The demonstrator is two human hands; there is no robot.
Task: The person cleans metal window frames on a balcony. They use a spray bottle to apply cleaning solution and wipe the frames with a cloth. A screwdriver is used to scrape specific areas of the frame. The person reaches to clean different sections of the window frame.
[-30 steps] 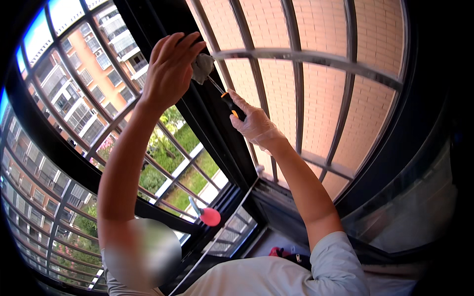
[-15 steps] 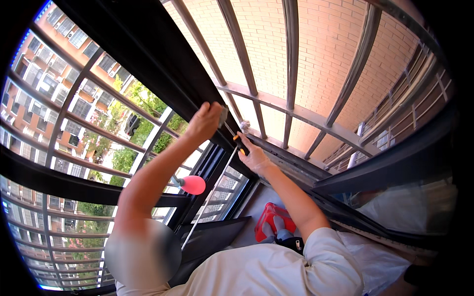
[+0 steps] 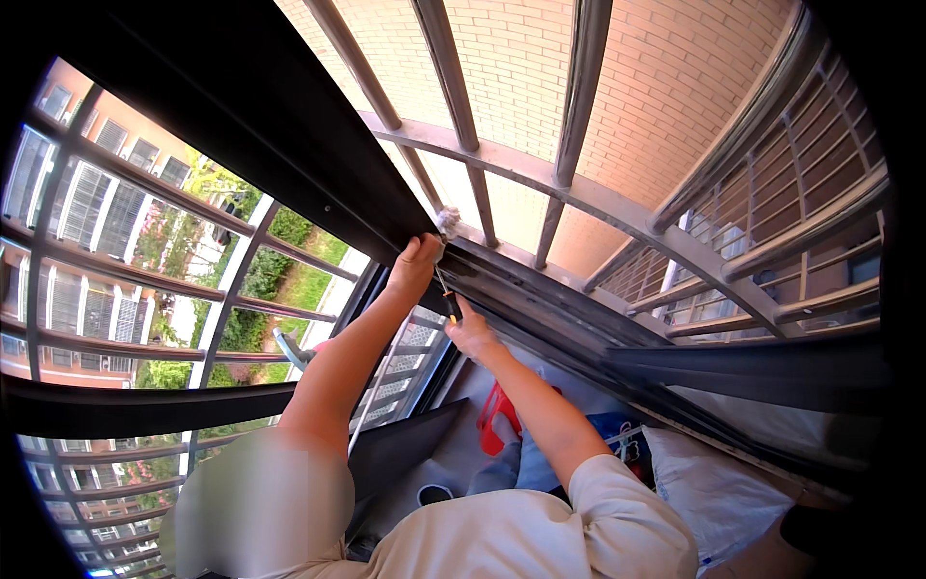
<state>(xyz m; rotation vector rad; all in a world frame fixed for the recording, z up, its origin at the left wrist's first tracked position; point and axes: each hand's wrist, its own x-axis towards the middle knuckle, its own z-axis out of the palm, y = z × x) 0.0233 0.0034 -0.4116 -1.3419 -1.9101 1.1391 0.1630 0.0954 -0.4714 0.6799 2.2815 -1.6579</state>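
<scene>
- Left hand (image 3: 413,265): up at the lower end of a broad black window-frame member (image 3: 289,159), arm stretched forward. Fingers bent; a small crumpled grey piece (image 3: 442,251) shows at their far side. Whether they grip it or only press on it: cannot tell.
- Right hand (image 3: 471,333): just below and to the right of the left hand. Fingers closed around the handle of a screwdriver with a black-and-orange handle and thin metal shaft (image 3: 450,302).
- Screwdriver: tilted, shaft running up and slightly left toward the grey piece. Tip too small to make out; contact cannot be confirmed.
- Whitish fluffy wad (image 3: 448,221): just above the left hand, by the same frame corner.
- Grey metal security bars (image 3: 569,145): outside the opening, upper right, crossed by a pale flat rail (image 3: 521,174). Tan brick wall (image 3: 666,68) behind them.
- Left side: more bars, with greenery (image 3: 265,280) and apartment blocks beyond.
- Pale blue-grey curved piece (image 3: 289,347): left of the left forearm, with a bit of pink beside it, partly hidden by the arm.
- Thin white rod (image 3: 371,400): slanting down between the forearms.
- Below: red object (image 3: 494,415) beside a foot on the floor; translucent plastic sheeting (image 3: 719,492) at lower right.
</scene>
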